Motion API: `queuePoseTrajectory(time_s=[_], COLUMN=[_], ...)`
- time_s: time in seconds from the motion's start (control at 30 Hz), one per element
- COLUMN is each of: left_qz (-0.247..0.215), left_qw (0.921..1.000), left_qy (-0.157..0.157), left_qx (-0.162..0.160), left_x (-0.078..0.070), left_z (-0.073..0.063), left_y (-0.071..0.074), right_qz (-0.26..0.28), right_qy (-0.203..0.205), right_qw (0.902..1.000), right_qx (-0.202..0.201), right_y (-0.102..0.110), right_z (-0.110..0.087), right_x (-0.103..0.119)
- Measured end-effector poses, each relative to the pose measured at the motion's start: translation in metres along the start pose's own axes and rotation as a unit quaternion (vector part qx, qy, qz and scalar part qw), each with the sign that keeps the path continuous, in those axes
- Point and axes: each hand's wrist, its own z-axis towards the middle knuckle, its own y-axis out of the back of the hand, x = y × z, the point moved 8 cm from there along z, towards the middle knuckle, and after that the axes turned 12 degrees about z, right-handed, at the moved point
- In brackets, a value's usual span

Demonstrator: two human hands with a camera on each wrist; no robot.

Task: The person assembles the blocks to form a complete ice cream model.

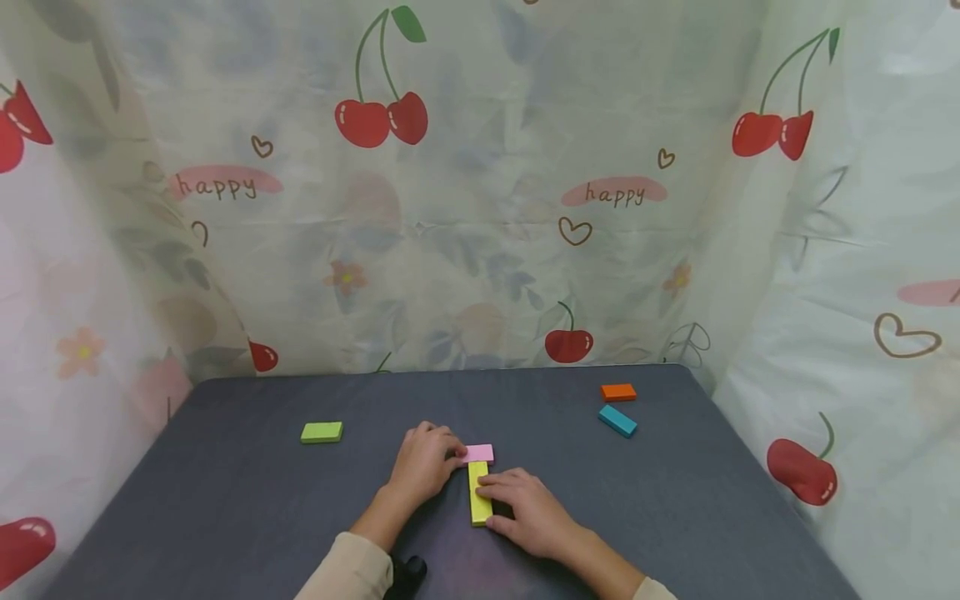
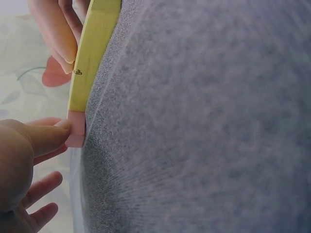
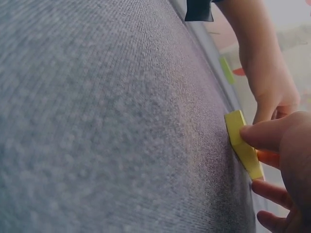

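- Head view: the pink block [image 1: 480,453] and yellow block [image 1: 477,492] are lying about midway between the table's [image 1: 247,508] left and right edges, the yellow's far end meeting the pink's near side.
- Head view: the left hand [image 1: 426,458] is pinching the pink's left end; uneven pressure there could be turning it askew.
- Head view: the right hand [image 1: 528,508] is bending thumb and fingers onto the yellow; a hard push could be driving both blocks toward the far edge.
- Head view: the green block [image 1: 322,432] is lying toward the far left corner, the orange block [image 1: 618,392] and blue block [image 1: 618,421] toward the far right; standing well apart, they are posing little risk.
- Left wrist view: thumb and forefinger are nearly closing around the pink, other fingers spreading free; a slip could be opening the joint.
- Right wrist view: the thumb is pressing the yellow; lopsided force could be tilting it.
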Motion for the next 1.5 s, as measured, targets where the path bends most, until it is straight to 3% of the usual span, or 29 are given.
queuePoseTrajectory(time_s=[0.37, 0.63, 0.83, 1.0, 1.23, 1.5], left_qz=[0.006, -0.013, -0.035, -0.022, -0.006, -0.031], left_qw=[0.9999, 0.9992, 0.9963, 0.9925, 0.9904, 0.9893], left_qy=[-0.01, -0.039, -0.056, -0.055, -0.053, -0.042], left_qx=[0.003, 0.0, 0.055, 0.107, 0.128, 0.136], left_x=[0.0, -0.005, -0.014, -0.022, -0.027, -0.027], left_z=[0.001, -0.004, -0.011, -0.018, -0.025, -0.028], left_y=[-0.002, -0.002, -0.002, -0.004, -0.006, -0.007], right_qz=[0.009, 0.046, 0.057, 0.055, 0.053, 0.037], right_qy=[0.012, 0.036, 0.024, 0.01, -0.019, -0.038], right_qw=[0.9998, 0.9976, 0.9961, 0.9943, 0.9901, 0.9865], right_qx=[-0.008, -0.038, -0.063, -0.091, -0.128, -0.155], right_y=[0.0, 0.01, 0.024, 0.038, 0.054, 0.072], right_z=[0.0, -0.004, -0.01, -0.018, -0.027, -0.036], right_x=[-0.001, -0.003, -0.014, -0.026, -0.042, -0.06])
